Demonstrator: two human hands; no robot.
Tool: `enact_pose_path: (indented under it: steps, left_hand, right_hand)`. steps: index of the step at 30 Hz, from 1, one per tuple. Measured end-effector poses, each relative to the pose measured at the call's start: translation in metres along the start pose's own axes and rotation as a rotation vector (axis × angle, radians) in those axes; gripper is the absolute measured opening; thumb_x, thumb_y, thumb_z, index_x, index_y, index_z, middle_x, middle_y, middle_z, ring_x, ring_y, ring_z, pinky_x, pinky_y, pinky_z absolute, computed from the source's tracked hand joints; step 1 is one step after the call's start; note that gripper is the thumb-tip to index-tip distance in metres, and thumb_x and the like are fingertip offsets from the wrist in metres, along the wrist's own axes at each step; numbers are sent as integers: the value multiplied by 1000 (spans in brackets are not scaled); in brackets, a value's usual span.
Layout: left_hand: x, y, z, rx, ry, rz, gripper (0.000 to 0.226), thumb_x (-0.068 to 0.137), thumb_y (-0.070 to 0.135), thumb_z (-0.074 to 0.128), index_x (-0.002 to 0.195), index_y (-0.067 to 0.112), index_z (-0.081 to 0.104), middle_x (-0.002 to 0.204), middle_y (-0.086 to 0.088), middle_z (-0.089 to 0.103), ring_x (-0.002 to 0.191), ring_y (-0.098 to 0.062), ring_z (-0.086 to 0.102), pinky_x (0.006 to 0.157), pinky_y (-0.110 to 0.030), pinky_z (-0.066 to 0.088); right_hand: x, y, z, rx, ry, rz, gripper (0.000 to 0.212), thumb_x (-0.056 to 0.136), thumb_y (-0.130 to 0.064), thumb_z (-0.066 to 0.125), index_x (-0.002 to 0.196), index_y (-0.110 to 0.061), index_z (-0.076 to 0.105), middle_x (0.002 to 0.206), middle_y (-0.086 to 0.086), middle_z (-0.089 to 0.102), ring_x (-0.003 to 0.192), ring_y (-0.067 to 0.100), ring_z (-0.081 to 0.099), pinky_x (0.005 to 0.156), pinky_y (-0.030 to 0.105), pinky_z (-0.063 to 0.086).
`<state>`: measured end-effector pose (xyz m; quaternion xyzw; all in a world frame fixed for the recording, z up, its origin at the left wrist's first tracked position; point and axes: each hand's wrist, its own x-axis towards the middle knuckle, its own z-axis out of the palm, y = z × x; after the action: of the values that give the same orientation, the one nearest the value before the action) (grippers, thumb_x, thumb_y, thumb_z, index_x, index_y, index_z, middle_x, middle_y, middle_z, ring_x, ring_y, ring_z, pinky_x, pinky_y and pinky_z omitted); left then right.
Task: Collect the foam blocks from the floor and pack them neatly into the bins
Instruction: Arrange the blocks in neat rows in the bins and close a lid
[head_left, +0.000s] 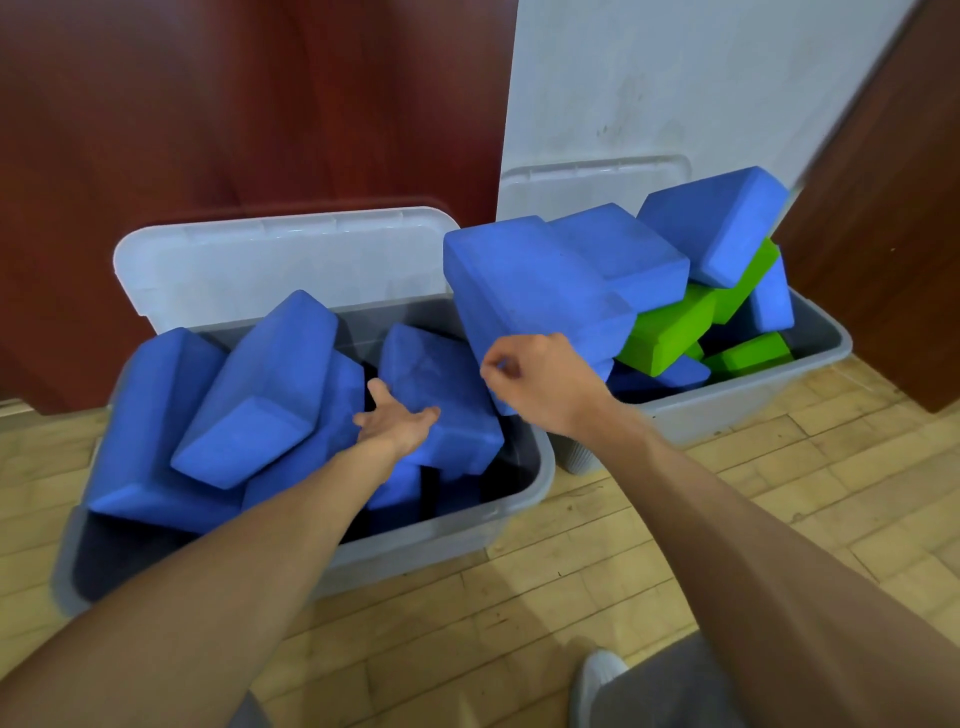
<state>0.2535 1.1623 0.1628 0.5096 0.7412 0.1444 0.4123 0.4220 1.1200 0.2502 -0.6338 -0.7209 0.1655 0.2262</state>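
Wood floor (727, 493); left hand (397, 418) released at blue block (421, 364); right hand (532, 382) curled, grip unclear.

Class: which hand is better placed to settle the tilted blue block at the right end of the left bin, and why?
Left. The left hand lies open on that tilted block; the right hand is busy gripping a raised blue block.

The left hand (397, 421) and right hand (530, 379) were bare, as were the forearms (249, 545); grey trousers (670, 693) and a pale shoe (597, 675) showed below.
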Motion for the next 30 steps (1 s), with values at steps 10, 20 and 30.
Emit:
enact_pose_path:
  steps: [10, 20, 30]
  left_hand:
    - [-23, 10, -38, -118, 241, 172, 47, 85, 37, 58, 126, 30, 36, 125, -12, 36, 117, -35, 38, 82, -35, 35]
    - [-52, 31, -123, -469, 488, 299, 43, 86, 41, 58, 123, 28, 41, 122, -8, 48, 107, -28, 52, 94, -42, 45]
    - [-44, 101, -74, -808, 158, 394, 60, 69, 70, 59, 110, 29, 45, 109, 3, 63, 99, -17, 64, 90, -44, 54]
  right_hand:
    - [-2, 9, 5, 80, -474, 203, 21, 95, -32, 53, 107, -17, 63, 96, 4, 69, 69, 17, 71, 52, 23, 55]
    - [17, -30, 20, 536, -446, 279, 47, 98, -47, 42, 135, -17, 44, 112, 8, 59, 86, 29, 68, 74, 43, 59]
    - [30, -24, -20, 621, 519, 224, 55, 91, -43, 59, 139, -20, 44, 128, 1, 47, 115, 12, 48, 102, 26, 39]
